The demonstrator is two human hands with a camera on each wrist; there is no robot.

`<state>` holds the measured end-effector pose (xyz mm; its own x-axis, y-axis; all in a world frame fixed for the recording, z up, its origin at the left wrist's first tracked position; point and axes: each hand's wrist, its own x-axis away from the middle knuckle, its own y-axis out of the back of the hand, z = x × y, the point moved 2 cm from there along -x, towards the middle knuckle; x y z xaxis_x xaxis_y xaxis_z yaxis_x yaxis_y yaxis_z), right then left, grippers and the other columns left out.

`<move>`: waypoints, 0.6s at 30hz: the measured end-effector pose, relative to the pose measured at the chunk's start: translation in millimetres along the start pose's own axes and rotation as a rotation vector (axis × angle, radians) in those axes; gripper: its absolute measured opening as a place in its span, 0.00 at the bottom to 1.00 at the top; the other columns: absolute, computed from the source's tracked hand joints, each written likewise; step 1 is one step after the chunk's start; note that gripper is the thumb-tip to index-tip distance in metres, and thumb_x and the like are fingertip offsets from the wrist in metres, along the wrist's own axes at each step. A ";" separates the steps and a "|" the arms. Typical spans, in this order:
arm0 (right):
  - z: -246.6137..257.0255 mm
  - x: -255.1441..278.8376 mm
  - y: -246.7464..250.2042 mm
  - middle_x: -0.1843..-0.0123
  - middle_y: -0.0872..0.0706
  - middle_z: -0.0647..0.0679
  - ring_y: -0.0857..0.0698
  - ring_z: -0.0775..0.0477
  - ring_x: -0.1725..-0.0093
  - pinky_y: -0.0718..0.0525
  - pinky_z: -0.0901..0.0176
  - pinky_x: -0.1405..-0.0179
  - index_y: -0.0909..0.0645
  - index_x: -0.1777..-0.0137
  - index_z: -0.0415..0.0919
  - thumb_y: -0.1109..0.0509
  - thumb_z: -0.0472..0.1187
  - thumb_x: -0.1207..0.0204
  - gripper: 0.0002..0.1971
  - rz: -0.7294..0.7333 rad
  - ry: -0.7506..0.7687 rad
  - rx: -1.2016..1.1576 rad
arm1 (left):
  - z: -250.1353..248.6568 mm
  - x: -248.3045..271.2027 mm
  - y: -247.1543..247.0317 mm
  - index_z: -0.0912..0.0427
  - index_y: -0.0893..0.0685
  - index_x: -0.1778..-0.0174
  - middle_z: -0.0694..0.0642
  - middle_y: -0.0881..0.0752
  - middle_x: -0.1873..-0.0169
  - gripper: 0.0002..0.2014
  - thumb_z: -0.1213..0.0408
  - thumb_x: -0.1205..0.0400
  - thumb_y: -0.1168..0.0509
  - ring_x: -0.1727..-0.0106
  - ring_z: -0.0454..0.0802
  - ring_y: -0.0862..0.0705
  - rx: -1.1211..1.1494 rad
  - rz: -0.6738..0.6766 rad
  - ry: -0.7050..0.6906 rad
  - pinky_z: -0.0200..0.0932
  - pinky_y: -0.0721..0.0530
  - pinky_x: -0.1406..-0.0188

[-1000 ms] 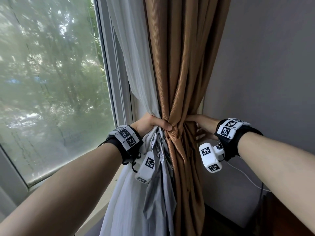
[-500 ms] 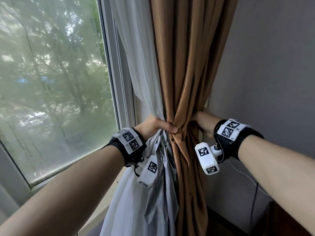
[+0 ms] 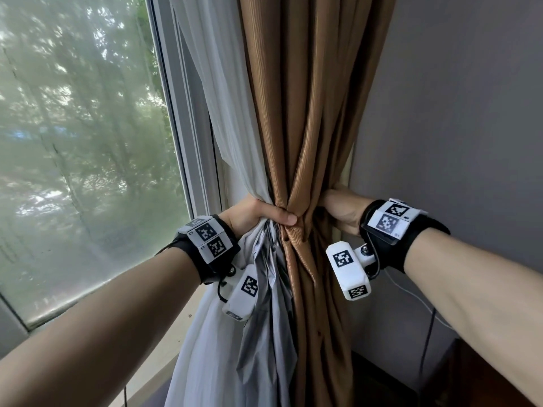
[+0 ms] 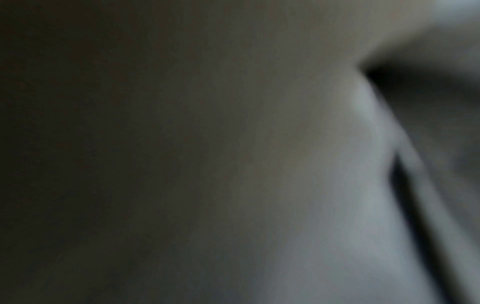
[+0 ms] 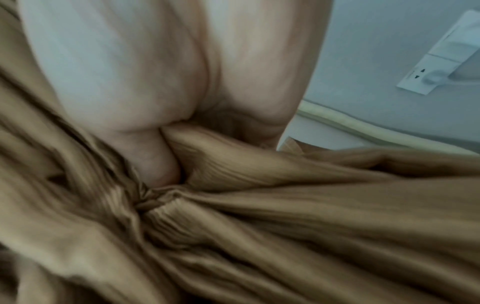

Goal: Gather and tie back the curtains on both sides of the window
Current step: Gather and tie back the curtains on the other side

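We find the brown curtain (image 3: 302,118) bunched to a narrow waist just right of the window frame (image 3: 188,148), with the white sheer (image 3: 223,92) gathered alongside; we judge both soft, light and slippery, best held at that waist. Left hand (image 3: 255,214) wraps the bunch, thumb across the front. Right hand (image 3: 340,210) reaches behind it, thumb pressed into the folds; its fingers are hidden.

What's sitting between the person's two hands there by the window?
The gathered brown curtain, pinched into a narrow waist, with the white sheer bunched against the left hand. The right hand holds the far side. The head view shows it.
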<state>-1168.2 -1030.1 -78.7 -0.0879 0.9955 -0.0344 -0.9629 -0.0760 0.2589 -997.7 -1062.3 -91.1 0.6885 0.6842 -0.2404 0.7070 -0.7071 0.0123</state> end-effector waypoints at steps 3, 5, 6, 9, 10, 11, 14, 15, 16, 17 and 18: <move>-0.7 -2.0 2.5 0.40 0.08 0.47 0.11 0.45 0.36 0.16 0.46 0.26 0.16 0.34 0.39 0.33 0.23 0.17 0.17 -0.016 0.016 -0.015 | -1.1 -2.1 0.7 0.64 0.12 0.49 0.50 0.05 0.59 0.18 0.78 0.34 0.31 0.55 0.45 0.06 -0.028 0.004 -0.001 0.39 0.11 0.49; -2.2 -3.8 5.4 0.33 0.09 0.43 0.12 0.42 0.31 0.17 0.44 0.24 0.17 0.27 0.36 0.28 0.24 0.20 0.22 -0.080 0.032 0.033 | -1.5 -2.9 -0.6 0.65 0.14 0.47 0.49 0.05 0.59 0.19 0.78 0.35 0.31 0.54 0.45 0.06 -0.034 0.008 -0.005 0.39 0.11 0.49; -3.2 -5.3 8.1 0.32 0.09 0.43 0.12 0.43 0.31 0.16 0.44 0.25 0.16 0.27 0.37 0.25 0.26 0.22 0.23 -0.120 0.049 0.052 | -1.5 -3.2 -0.5 0.65 0.14 0.47 0.49 0.05 0.58 0.20 0.78 0.35 0.31 0.54 0.45 0.06 -0.036 0.005 -0.007 0.39 0.11 0.49; -8.7 -4.7 19.1 0.39 0.06 0.47 0.09 0.44 0.36 0.10 0.46 0.36 0.13 0.33 0.44 0.20 0.30 0.25 0.20 -0.153 0.022 0.035 | -1.9 -2.7 -1.6 0.65 0.14 0.47 0.49 0.05 0.58 0.22 0.77 0.39 0.27 0.54 0.45 0.07 -0.045 0.015 -0.019 0.39 0.11 0.48; -13.1 -5.5 22.8 0.41 0.05 0.48 0.08 0.44 0.37 0.10 0.44 0.37 0.13 0.34 0.45 0.19 0.33 0.25 0.20 -0.119 -0.012 0.022 | -1.6 -2.3 -2.2 0.66 0.14 0.47 0.49 0.05 0.58 0.24 0.76 0.41 0.25 0.54 0.45 0.06 -0.041 0.025 -0.014 0.39 0.11 0.48; -16.6 -4.7 24.4 0.41 0.04 0.48 0.08 0.43 0.36 0.12 0.41 0.34 0.13 0.33 0.45 0.19 0.37 0.26 0.21 -0.066 -0.050 0.006 | -0.8 -2.4 -2.9 0.66 0.14 0.47 0.50 0.05 0.58 0.25 0.74 0.43 0.24 0.54 0.45 0.06 -0.036 0.035 -0.003 0.39 0.11 0.49; -29.3 -6.0 25.4 0.35 0.08 0.37 0.13 0.32 0.28 0.22 0.32 0.20 0.14 0.29 0.37 0.22 0.46 0.33 0.31 0.065 -0.146 -0.111 | 1.1 -1.8 -3.7 0.67 0.15 0.45 0.51 0.05 0.57 0.28 0.67 0.44 0.23 0.54 0.46 0.06 -0.026 0.035 0.009 0.40 0.11 0.48; -31.5 -5.5 25.2 0.33 0.09 0.35 0.14 0.29 0.27 0.23 0.33 0.19 0.15 0.28 0.35 0.23 0.46 0.34 0.33 0.080 -0.163 -0.149 | 1.2 -1.3 -3.5 0.67 0.15 0.45 0.51 0.05 0.57 0.28 0.67 0.43 0.23 0.53 0.46 0.06 -0.028 0.032 0.005 0.40 0.11 0.48; -34.0 -5.9 26.3 0.32 0.10 0.34 0.15 0.28 0.28 0.22 0.36 0.21 0.15 0.28 0.35 0.23 0.46 0.36 0.34 0.093 -0.174 -0.167 | 1.0 -1.0 -2.8 0.66 0.15 0.44 0.50 0.05 0.56 0.28 0.67 0.42 0.23 0.52 0.46 0.06 -0.035 0.031 0.000 0.40 0.11 0.47; -35.1 -4.6 27.1 0.31 0.11 0.34 0.15 0.29 0.31 0.21 0.40 0.25 0.16 0.27 0.35 0.21 0.46 0.40 0.38 0.118 -0.187 -0.177 | 0.6 -0.5 -1.6 0.66 0.14 0.44 0.50 0.05 0.56 0.27 0.69 0.41 0.24 0.52 0.46 0.06 -0.044 0.031 -0.005 0.40 0.11 0.47; -37.6 -5.1 29.0 0.31 0.11 0.34 0.15 0.32 0.35 0.20 0.43 0.31 0.17 0.26 0.35 0.16 0.46 0.46 0.43 0.152 -0.206 -0.189 | 0.5 0.0 1.0 0.66 0.14 0.45 0.50 0.05 0.57 0.26 0.72 0.41 0.24 0.52 0.45 0.06 -0.047 0.026 -0.003 0.39 0.12 0.47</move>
<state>-1205.2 -1039.5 -107.3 -0.1994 0.9609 0.1921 -0.9748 -0.2145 0.0611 -997.0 -1063.1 -91.6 0.7064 0.6650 -0.2426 0.6956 -0.7155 0.0640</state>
